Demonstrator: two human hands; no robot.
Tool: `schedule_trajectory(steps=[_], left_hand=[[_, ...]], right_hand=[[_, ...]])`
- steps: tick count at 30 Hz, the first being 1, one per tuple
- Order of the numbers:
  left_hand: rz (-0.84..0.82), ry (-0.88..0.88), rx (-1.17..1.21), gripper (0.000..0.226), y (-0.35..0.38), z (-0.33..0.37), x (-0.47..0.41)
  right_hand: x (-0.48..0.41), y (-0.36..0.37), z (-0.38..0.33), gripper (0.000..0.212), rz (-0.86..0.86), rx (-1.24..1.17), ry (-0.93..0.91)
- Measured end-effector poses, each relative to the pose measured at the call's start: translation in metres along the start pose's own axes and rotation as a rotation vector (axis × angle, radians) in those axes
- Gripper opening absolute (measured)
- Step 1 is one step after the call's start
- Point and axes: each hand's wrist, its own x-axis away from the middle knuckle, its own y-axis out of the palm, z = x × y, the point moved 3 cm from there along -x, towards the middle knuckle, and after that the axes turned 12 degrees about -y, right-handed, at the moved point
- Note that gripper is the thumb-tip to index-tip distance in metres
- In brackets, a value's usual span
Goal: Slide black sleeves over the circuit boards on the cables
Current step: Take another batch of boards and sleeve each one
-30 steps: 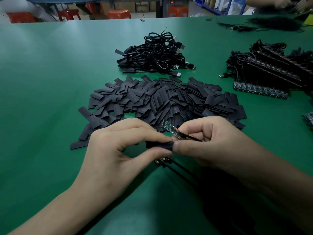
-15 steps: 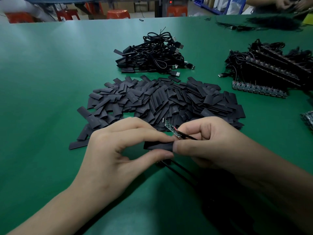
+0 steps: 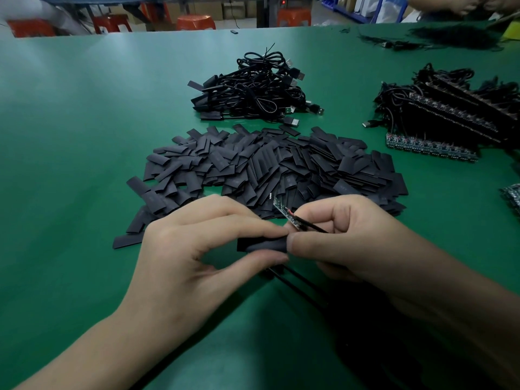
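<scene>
Near: two black cables (image 3: 298,282) are seen under the hands, ends hidden. A black sleeve (image 3: 261,244) is pinched in the left grip (image 3: 197,249), thumb & forefinger closed on it. A bare circuit board (image 3: 284,213) w/ its wire is held in the right grip (image 3: 351,237), just above the sleeve. Vs. 1 s ago almost nothing is shifted: board not yet inserted, prob. being aligned. Sleeve mouth is hidden by fingertips. Farther: sleeve pile (image 3: 281,167), cable heap (image 3: 259,88) on the counter (image 3: 84,122).

Green table (image 3: 84,142), orange stools (image 3: 195,22) — blurred (past far edge)
</scene>
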Motion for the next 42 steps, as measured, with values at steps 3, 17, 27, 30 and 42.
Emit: schedule_trajectory(steps=[3,17,27,30,42], left_hand=[[0.003,0.002,-0.005,0.015,-0.001,0.000,0.000],[0.006,-0.061,0.092,0.013,0.000,-0.004,-0.003],[0.041,-0.180,0.256,0.018,-0.002,-0.016,-0.003],[0.061,-0.217,0.301,0.017,-0.003,-0.020,-0.002],[0.078,-0.195,0.226,0.017,-0.004,-0.019,-0.003]], right_hand=[[0.000,-0.001,0.001,0.004,0.009,0.010,-0.006],[-0.001,-0.004,0.000,0.009,0.020,-0.008,-0.043],[-0.002,-0.011,-0.005,0.032,0.038,0.040,-0.121],[-0.003,-0.013,-0.005,0.038,0.052,0.053,-0.135],[-0.001,-0.013,-0.003,0.037,-0.048,0.226,-0.117]])
